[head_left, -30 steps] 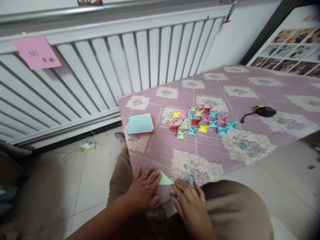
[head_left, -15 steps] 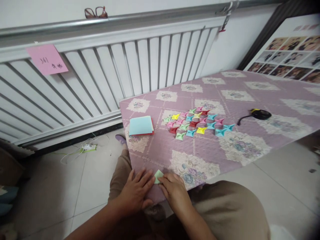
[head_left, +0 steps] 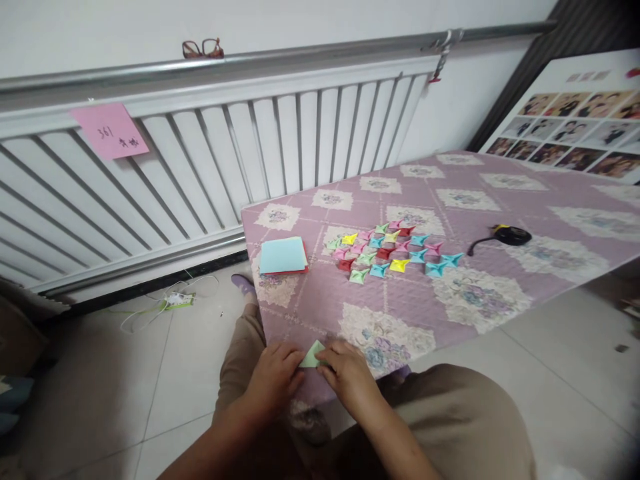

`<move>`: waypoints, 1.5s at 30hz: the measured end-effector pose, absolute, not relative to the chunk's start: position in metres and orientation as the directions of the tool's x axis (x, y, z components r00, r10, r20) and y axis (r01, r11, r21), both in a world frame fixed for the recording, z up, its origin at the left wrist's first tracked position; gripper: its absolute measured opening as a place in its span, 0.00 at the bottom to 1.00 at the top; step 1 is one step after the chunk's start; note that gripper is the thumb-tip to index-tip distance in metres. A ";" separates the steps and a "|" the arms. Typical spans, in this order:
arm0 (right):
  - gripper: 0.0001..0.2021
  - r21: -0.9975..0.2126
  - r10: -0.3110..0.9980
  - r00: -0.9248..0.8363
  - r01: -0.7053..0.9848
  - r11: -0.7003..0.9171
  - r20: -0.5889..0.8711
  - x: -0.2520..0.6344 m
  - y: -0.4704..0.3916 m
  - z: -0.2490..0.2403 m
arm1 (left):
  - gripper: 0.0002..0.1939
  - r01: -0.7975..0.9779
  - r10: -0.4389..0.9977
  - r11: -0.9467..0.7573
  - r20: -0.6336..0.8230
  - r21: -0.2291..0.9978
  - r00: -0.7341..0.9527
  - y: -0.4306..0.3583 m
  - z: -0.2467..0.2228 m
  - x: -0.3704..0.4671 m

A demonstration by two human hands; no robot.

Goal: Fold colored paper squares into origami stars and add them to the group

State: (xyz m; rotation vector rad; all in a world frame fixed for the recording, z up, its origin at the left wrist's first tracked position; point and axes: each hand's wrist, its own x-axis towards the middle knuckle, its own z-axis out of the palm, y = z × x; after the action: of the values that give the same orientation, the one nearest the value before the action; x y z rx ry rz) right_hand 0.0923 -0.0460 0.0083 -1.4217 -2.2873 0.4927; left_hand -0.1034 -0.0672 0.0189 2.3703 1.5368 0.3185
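Note:
A small piece of light green paper [head_left: 313, 355], folded into a triangle, lies near the front corner of the cloth-covered table. My left hand [head_left: 277, 371] has its fingers curled at the paper's left corner, with the thumb tucked close. At the right side, my right hand [head_left: 349, 375] pinches the paper's edge between thumb and fingers, covering that corner. Farther back sit several small folded paper pieces [head_left: 384, 253] in slanting rows, coloured green, pink, yellow, red and blue. To their left is a stack of square paper sheets [head_left: 283, 256], light blue on top with red showing underneath.
A black and yellow object with a strap [head_left: 511, 235] lies on the right of the flowered tablecloth [head_left: 320, 300]. Behind the table stands a white radiator [head_left: 280, 140], with glasses [head_left: 203, 49] on the pipe above. A power strip [head_left: 179, 301] rests on the floor at left.
My left hand has drawn its spread fingers together and curled them at the paper's left corner. More of the green triangle shows now. The camera view has tilted slightly upward.

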 end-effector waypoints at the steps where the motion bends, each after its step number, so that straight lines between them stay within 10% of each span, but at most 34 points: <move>1: 0.11 -0.491 0.898 -0.407 0.756 0.433 0.165 0.092 -0.046 0.008 | 0.11 0.846 0.916 -0.384 0.037 0.370 0.400 -0.065 0.018 -0.100; 21: 0.07 -0.443 0.885 -0.439 0.769 0.460 0.156 0.089 -0.041 0.017 | 0.04 0.833 0.898 -0.438 0.130 0.338 0.420 -0.057 0.014 -0.096; 35: 0.07 -0.079 0.763 -0.566 0.785 0.614 0.312 0.087 -0.044 0.006 | 0.05 0.861 0.940 -0.340 0.130 0.377 0.314 -0.057 0.014 -0.088; 45: 0.10 -0.057 0.770 -0.545 0.803 0.593 0.332 0.078 -0.039 0.015 | 0.07 0.863 0.935 -0.354 0.119 0.360 0.334 -0.050 0.011 -0.087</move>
State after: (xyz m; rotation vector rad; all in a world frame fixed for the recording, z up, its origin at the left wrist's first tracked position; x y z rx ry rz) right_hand 0.0781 -0.0391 0.0150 -1.2777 -2.5022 -0.1454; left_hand -0.0866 -0.0496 0.0106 2.3666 1.6282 0.4501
